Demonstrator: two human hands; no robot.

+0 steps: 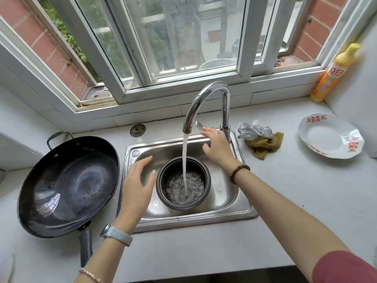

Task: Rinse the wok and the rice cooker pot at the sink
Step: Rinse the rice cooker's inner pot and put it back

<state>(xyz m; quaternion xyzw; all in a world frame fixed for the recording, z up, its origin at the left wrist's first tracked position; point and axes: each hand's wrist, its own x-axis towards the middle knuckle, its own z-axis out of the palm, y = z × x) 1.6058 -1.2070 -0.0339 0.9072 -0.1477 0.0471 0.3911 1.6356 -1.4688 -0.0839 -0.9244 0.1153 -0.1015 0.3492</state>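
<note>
The dark rice cooker pot (201, 198) stands upright in the steel sink (242, 203). Water runs from the curved faucet (206, 99) into the pot and bubbles at its bottom. The black wok (67, 186) lies on the counter left of the sink, its handle toward me. My left hand (138, 184) hovers just left of the pot with relaxed fingers, holding nothing. My right hand (216, 148) reaches to the faucet lever (199, 126) and its fingertips rest on it.
A steel scouring cloth (255, 130) and a yellow rag (265, 145) lie right of the faucet. A white plate (330, 135) sits further right. An orange dish soap bottle (334, 72) stands in the window corner. A sink strainer (137, 130) lies behind the sink.
</note>
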